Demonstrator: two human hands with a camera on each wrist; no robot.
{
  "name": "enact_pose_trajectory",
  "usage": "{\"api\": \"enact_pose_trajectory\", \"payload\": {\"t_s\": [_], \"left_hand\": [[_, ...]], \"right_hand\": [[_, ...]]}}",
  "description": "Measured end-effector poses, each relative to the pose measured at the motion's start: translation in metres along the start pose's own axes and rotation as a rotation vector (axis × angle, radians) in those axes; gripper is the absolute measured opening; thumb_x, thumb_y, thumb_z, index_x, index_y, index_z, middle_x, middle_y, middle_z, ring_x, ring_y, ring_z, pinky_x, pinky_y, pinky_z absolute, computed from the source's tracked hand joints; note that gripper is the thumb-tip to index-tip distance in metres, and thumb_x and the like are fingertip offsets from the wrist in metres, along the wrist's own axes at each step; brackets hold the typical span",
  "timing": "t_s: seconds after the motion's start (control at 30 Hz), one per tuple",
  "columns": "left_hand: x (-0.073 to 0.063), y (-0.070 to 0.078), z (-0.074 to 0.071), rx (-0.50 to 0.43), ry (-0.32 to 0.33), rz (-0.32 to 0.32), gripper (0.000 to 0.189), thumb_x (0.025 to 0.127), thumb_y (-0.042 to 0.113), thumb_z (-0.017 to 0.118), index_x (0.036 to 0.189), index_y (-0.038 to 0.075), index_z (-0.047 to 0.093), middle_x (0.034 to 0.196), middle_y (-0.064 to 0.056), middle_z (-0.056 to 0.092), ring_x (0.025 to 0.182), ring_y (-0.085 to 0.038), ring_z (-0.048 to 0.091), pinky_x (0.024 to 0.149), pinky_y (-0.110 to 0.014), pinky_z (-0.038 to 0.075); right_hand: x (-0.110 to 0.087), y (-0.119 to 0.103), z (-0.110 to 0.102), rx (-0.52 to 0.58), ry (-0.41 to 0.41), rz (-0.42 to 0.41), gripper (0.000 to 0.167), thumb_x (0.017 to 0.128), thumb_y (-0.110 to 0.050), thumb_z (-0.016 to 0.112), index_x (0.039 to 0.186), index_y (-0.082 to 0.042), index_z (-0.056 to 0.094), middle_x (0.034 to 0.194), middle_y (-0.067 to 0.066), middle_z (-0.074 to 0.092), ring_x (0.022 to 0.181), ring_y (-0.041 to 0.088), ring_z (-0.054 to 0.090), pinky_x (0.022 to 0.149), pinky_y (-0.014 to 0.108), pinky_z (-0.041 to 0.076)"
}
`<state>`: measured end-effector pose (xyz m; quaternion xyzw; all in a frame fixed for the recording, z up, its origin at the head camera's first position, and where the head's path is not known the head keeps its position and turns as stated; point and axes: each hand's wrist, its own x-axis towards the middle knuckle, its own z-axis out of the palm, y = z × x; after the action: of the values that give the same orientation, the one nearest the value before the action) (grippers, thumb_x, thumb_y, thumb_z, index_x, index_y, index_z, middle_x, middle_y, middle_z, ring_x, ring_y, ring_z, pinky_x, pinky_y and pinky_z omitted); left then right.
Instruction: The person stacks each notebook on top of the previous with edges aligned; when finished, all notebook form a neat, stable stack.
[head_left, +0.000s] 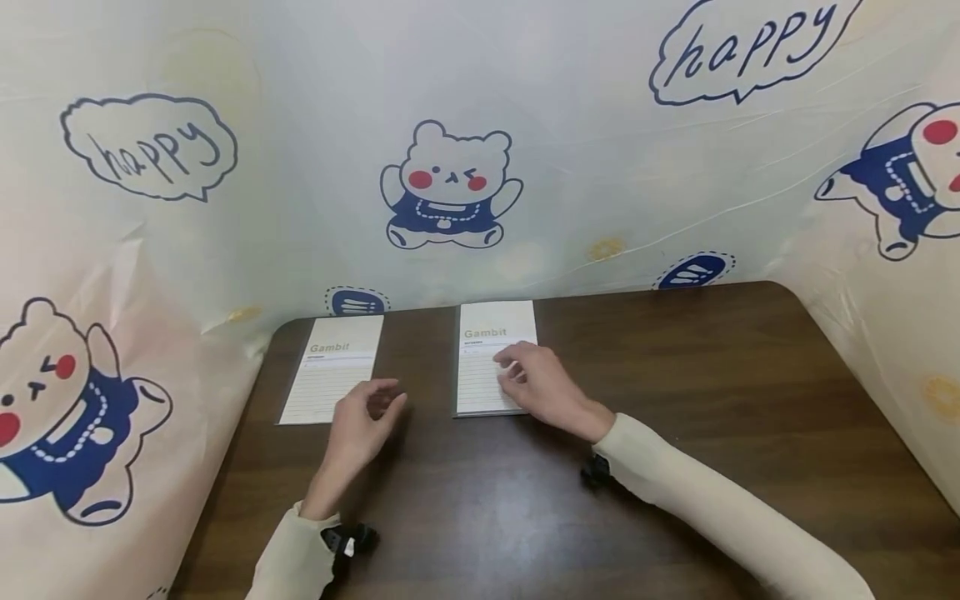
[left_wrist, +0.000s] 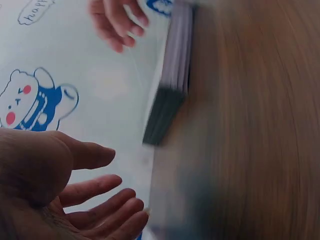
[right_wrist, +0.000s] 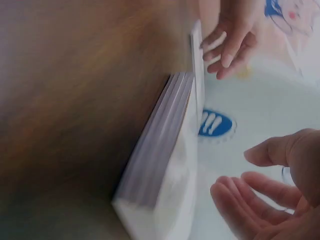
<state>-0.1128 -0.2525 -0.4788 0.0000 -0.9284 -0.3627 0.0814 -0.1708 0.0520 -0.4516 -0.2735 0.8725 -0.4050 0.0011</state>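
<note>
Two white lined notepads printed "Gambit" lie on the brown table. The left notepad looks thin. The right one tops a stack of notepads, whose layered edges show in the right wrist view. My left hand hovers by the left notepad's lower right corner, fingers loosely bent, holding nothing. Over the right side of the stack is my right hand, its fingers relaxed and apart from the thumb. In the right wrist view a gap shows between that hand and the stack.
The brown wooden table stretches right and toward me, with a rounded far right corner. A pale printed curtain with bears and "happy" bubbles surrounds its back and sides. Black camera mounts sit on both wrists.
</note>
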Motion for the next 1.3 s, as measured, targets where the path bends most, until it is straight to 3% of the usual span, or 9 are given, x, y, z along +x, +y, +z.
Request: {"api": "enact_pose_trajectory", "payload": {"t_s": [0.13,0.3,0.5,0.7,0.9,1.0,1.3], "left_hand": [[-0.004,-0.017,-0.019,0.143,0.068,0.044,0.031,0.096,0.015,0.075,0.121,-0.003,0.072,0.118,-0.026,0.072,0.103,-0.045,0.072,0.085,-0.058,0.06],[-0.008,-0.041,-0.042,0.339,0.13,0.067,0.034,0.093,0.011,0.076,0.119,-0.009,0.07,0.121,-0.033,0.067,0.112,-0.053,0.063,0.091,-0.066,0.05],[-0.014,-0.068,-0.059,0.432,0.07,0.021,0.042,0.093,0.011,0.074,0.127,-0.013,0.065,0.137,-0.043,0.055,0.122,-0.063,0.053,0.097,-0.074,0.045],[-0.015,-0.092,-0.069,0.446,0.012,0.007,0.044,0.097,0.012,0.072,0.133,-0.01,0.064,0.142,-0.044,0.051,0.129,-0.063,0.051,0.101,-0.074,0.044],[-0.015,-0.098,-0.072,0.462,-0.045,0.011,0.044,0.099,0.015,0.071,0.136,-0.008,0.064,0.144,-0.043,0.051,0.13,-0.061,0.052,0.104,-0.072,0.044],[-0.015,-0.099,-0.073,0.467,-0.057,0.029,0.044,0.099,0.015,0.071,0.136,-0.007,0.064,0.144,-0.043,0.051,0.13,-0.061,0.052,0.105,-0.072,0.044],[-0.015,-0.1,-0.074,0.5,-0.033,0.1,0.042,0.098,0.013,0.072,0.132,-0.009,0.066,0.137,-0.045,0.055,0.122,-0.063,0.057,0.1,-0.072,0.047]], "right_hand": [[0.016,-0.017,0.015,-0.058,-0.113,-0.103,0.026,0.096,-0.007,0.068,0.12,0.003,0.071,0.115,0.018,0.073,0.094,0.024,0.075,0.084,0.033,0.062],[0.028,-0.031,0.047,-0.262,-0.252,-0.26,0.032,0.1,-0.017,0.066,0.128,-0.001,0.068,0.12,0.011,0.071,0.102,0.02,0.071,0.092,0.032,0.06],[0.038,-0.046,0.089,-0.428,-0.438,-0.36,0.051,0.105,-0.036,0.06,0.146,-0.005,0.056,0.144,0.01,0.061,0.131,0.021,0.062,0.112,0.03,0.051],[0.055,-0.067,0.124,-0.525,-0.602,-0.364,0.074,0.107,-0.054,0.048,0.164,-0.009,0.031,0.173,0.008,0.028,0.16,0.023,0.031,0.13,0.029,0.027],[0.069,-0.082,0.151,-0.632,-0.64,-0.419,0.079,0.107,-0.062,0.039,0.167,-0.012,0.023,0.177,0.002,0.018,0.163,0.018,0.021,0.131,0.025,0.023],[0.069,-0.086,0.158,-0.636,-0.666,-0.407,0.079,0.107,-0.063,0.037,0.167,-0.014,0.023,0.177,0.0,0.017,0.163,0.016,0.02,0.131,0.025,0.022],[0.066,-0.086,0.167,-0.637,-0.673,-0.39,0.079,0.107,-0.063,0.037,0.167,-0.015,0.022,0.177,-0.001,0.015,0.164,0.014,0.017,0.131,0.027,0.024]]}}
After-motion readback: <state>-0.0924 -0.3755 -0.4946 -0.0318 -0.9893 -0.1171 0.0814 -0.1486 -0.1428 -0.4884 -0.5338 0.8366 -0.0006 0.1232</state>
